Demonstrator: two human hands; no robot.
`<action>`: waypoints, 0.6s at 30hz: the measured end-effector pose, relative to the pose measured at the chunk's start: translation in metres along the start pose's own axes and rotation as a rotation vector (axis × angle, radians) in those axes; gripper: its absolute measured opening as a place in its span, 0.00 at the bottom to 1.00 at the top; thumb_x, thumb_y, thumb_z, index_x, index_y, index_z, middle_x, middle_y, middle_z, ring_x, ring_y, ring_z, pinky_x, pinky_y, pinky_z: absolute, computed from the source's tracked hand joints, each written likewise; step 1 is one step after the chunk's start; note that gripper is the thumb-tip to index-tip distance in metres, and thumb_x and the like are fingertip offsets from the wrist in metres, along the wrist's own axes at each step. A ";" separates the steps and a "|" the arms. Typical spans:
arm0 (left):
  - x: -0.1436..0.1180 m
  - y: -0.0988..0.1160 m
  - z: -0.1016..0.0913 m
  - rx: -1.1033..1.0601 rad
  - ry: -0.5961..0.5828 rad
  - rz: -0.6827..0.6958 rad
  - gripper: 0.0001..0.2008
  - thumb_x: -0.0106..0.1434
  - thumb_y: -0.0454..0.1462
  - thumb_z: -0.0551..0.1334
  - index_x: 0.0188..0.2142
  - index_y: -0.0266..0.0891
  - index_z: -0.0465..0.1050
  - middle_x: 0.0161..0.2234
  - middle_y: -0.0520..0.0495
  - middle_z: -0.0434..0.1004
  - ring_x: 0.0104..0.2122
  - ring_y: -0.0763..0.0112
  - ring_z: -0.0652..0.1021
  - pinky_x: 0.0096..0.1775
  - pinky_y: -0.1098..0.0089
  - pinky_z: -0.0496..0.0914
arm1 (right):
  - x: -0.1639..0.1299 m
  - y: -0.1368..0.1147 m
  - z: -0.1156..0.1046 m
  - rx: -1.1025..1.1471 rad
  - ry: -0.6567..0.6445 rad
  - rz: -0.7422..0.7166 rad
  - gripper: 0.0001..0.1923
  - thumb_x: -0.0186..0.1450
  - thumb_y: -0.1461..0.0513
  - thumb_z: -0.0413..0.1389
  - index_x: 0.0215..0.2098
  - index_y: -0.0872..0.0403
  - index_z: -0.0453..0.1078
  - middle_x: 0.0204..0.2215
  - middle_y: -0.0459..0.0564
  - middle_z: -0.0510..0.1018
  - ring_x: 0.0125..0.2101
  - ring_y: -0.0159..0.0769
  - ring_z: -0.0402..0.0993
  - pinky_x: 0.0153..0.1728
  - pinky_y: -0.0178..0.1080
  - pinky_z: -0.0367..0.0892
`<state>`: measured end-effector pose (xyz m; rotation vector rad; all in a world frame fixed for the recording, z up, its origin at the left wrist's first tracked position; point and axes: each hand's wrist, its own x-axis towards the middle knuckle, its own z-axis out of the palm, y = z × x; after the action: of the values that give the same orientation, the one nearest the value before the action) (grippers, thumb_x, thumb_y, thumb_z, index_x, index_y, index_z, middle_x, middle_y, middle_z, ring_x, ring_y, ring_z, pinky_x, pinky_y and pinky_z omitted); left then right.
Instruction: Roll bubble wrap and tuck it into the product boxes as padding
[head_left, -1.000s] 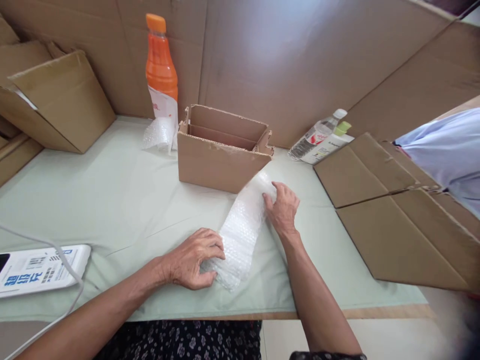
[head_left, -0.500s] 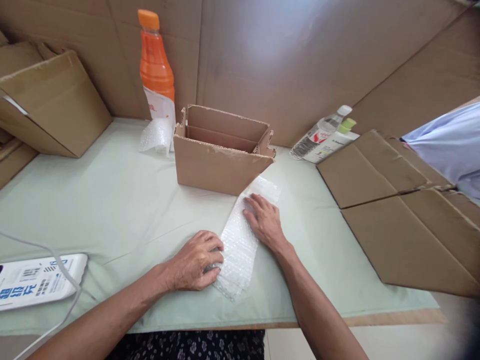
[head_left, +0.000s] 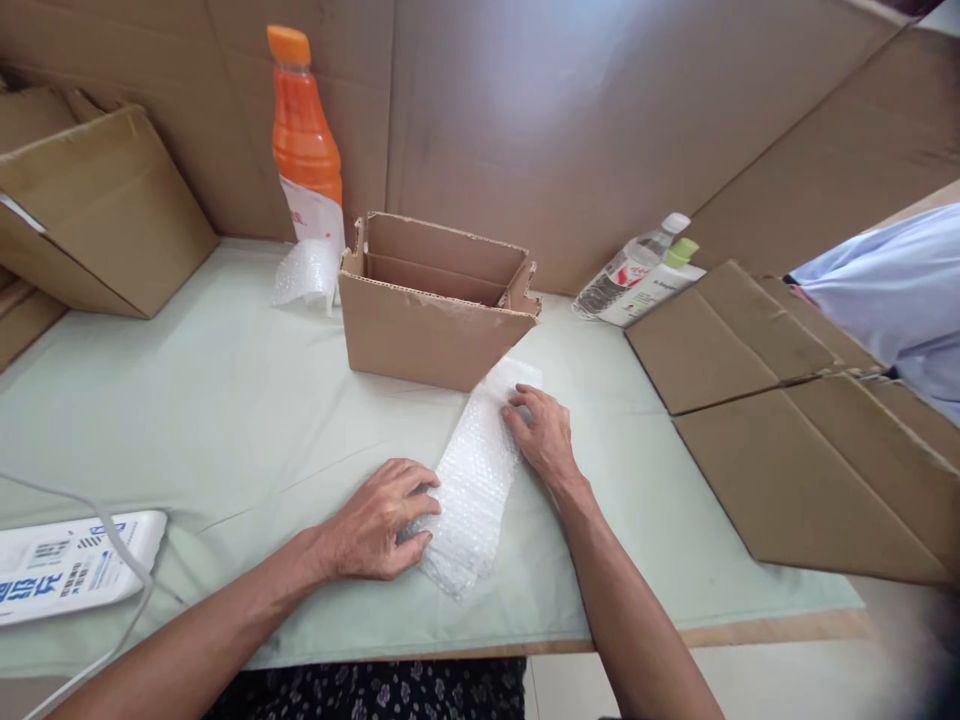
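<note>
My right hand (head_left: 545, 437) has slid back up the bubble wrap (head_left: 474, 478), fingers flat, smoothing it on the bench (head_left: 187, 400) before the cardboard box (head_left: 435, 300); my left hand (head_left: 382, 520) pins its near end, gripping nothing.

Glossy plastic bubble wrap (head_left: 474, 470), matt cardboard box (head_left: 420, 335)

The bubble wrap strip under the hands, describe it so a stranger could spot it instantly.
On the pale green table, just in front of the open cardboard box, lies the bubble wrap strip. Unlike the crumpled wrap by the orange bottle, it lies flat.
</note>
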<state>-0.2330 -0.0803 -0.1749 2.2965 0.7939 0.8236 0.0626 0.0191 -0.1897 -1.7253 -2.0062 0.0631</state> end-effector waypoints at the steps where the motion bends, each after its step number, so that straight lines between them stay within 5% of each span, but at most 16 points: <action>1: 0.000 0.000 0.000 0.006 0.000 0.001 0.11 0.59 0.31 0.63 0.43 0.39 0.75 0.51 0.39 0.74 0.51 0.55 0.73 0.53 0.51 0.70 | -0.001 -0.001 -0.002 0.014 0.026 -0.018 0.09 0.68 0.57 0.54 0.39 0.51 0.74 0.52 0.55 0.80 0.52 0.49 0.75 0.53 0.53 0.65; 7: 0.000 0.001 0.000 0.058 -0.059 -0.007 0.13 0.60 0.32 0.63 0.45 0.39 0.74 0.55 0.37 0.73 0.53 0.53 0.73 0.54 0.49 0.69 | -0.010 -0.007 -0.015 0.045 0.219 -0.101 0.07 0.70 0.58 0.52 0.41 0.50 0.71 0.49 0.54 0.82 0.51 0.45 0.77 0.51 0.48 0.65; 18: 0.003 0.003 -0.003 0.057 -0.098 -0.008 0.13 0.59 0.32 0.62 0.45 0.39 0.74 0.53 0.38 0.75 0.52 0.54 0.74 0.54 0.50 0.68 | -0.011 -0.009 -0.002 -0.081 0.047 -0.027 0.07 0.67 0.61 0.53 0.39 0.51 0.73 0.46 0.54 0.81 0.45 0.46 0.74 0.48 0.47 0.61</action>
<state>-0.2327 -0.0792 -0.1699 2.3620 0.7921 0.6875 0.0558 0.0062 -0.1888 -1.7324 -2.0223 -0.0680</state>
